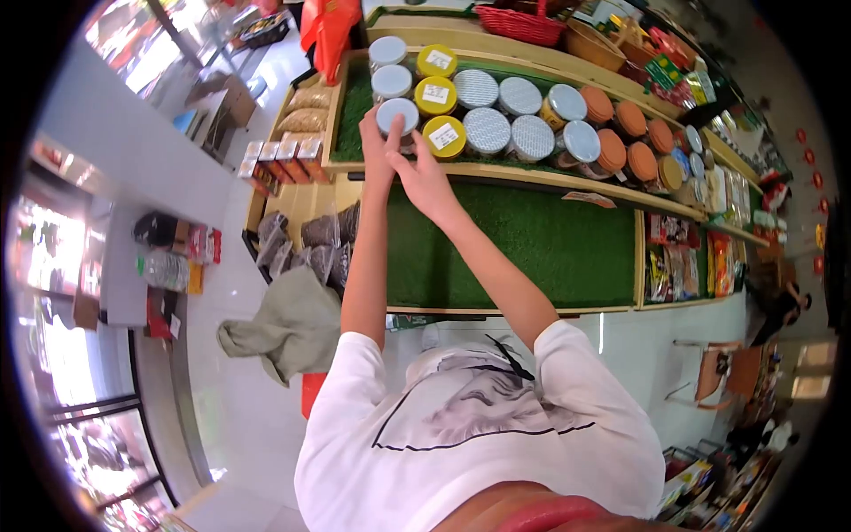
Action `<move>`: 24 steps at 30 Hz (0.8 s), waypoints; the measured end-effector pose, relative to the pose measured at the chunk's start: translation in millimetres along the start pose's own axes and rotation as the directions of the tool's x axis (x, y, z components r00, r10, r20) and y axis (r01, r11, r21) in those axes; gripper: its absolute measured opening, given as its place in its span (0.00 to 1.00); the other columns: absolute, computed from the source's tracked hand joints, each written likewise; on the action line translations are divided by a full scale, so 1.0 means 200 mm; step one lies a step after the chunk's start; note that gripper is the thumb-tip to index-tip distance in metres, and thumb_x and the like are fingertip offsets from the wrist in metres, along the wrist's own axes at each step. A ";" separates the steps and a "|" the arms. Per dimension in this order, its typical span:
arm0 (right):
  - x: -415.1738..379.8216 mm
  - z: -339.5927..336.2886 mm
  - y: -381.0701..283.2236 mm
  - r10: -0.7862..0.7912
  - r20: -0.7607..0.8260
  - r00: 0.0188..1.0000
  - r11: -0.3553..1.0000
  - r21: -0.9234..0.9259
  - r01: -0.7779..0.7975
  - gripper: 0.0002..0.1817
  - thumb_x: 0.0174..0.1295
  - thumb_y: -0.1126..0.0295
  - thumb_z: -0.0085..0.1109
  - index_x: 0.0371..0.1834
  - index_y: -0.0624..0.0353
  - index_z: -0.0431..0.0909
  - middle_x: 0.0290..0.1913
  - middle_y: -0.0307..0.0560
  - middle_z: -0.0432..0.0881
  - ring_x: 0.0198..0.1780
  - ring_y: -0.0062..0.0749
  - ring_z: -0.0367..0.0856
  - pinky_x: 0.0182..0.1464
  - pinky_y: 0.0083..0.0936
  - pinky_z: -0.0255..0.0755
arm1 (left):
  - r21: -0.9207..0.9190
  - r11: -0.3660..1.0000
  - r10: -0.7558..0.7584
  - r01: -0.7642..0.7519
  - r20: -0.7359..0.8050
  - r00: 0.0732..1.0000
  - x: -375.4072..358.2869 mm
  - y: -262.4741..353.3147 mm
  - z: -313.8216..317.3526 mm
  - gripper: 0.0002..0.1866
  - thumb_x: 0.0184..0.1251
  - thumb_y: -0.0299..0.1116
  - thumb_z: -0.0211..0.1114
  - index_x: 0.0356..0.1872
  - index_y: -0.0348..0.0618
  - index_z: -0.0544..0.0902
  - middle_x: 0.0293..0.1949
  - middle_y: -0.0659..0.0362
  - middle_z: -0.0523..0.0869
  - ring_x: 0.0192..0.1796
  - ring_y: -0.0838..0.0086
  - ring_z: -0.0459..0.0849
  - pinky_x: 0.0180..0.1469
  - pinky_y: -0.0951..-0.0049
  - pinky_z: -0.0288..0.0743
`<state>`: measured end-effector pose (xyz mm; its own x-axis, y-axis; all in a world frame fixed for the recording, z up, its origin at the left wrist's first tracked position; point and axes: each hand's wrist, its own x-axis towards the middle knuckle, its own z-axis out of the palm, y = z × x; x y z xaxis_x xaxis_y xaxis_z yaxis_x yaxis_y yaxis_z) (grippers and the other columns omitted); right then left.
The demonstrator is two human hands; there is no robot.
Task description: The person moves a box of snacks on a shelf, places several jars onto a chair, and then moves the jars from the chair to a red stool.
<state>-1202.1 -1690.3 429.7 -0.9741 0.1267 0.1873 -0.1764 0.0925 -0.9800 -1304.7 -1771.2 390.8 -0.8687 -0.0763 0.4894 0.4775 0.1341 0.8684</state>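
At the near left end of the upper shelf stands a jar with a pale blue-white lid (396,111). My left hand (376,149) wraps its left and near side, fingers against the jar. My right hand (423,174) closes on the same jar from the near right, thumb and fingers bent at its side. The jar's body is mostly hidden by my hands. Directly right of it is a yellow-lidded jar (443,137) with a white label. Behind it, another pale-lidded jar (391,82) stands in the same row.
More jars run rightward, with patterned white lids (487,131) and orange lids (612,151). A lower green shelf (523,239) lies nearer me. Small boxes (292,160) and dark bags (332,232) are at left, by a grey-green cloth (292,324). A red basket (523,25) stands behind.
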 end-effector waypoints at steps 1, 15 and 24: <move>0.00 0.02 0.01 -0.001 -0.027 1.000 0.999 0.044 0.002 0.45 0.66 0.52 0.58 0.75 0.73 0.51 0.72 0.73 0.61 0.71 0.58 0.65 0.73 0.36 0.57 | -0.057 0.998 -0.020 0.020 -0.001 1.000 -0.01 -0.01 0.00 0.26 0.69 0.42 0.66 0.60 0.35 0.73 0.54 0.46 0.74 0.56 0.59 0.76 0.61 0.63 0.69; 0.10 0.22 0.12 -0.017 -0.325 0.946 0.997 0.061 0.039 0.48 0.64 0.46 0.58 0.77 0.65 0.47 0.71 0.74 0.57 0.71 0.63 0.60 0.72 0.43 0.57 | -0.289 0.956 -0.038 0.053 0.058 0.998 -0.19 0.12 -0.14 0.19 0.81 0.39 0.47 0.63 0.37 0.66 0.60 0.50 0.72 0.62 0.66 0.71 0.66 0.65 0.64; -0.28 0.16 -0.26 -0.198 -0.131 0.971 0.894 0.383 0.234 0.36 0.67 0.62 0.62 0.74 0.58 0.55 0.64 0.50 0.68 0.64 0.35 0.71 0.62 0.28 0.70 | -0.241 0.962 0.102 -0.126 -0.110 0.989 -0.46 0.69 -0.28 0.21 0.77 0.39 0.49 0.64 0.39 0.66 0.69 0.48 0.66 0.71 0.60 0.64 0.71 0.60 0.58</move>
<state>-1143.4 -1734.2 468.0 -0.8926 0.2347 0.3849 -0.4397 -0.2655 -0.8580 -1151.3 -1800.8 470.4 -0.7958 -0.1703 0.5811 0.6006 -0.0992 0.7934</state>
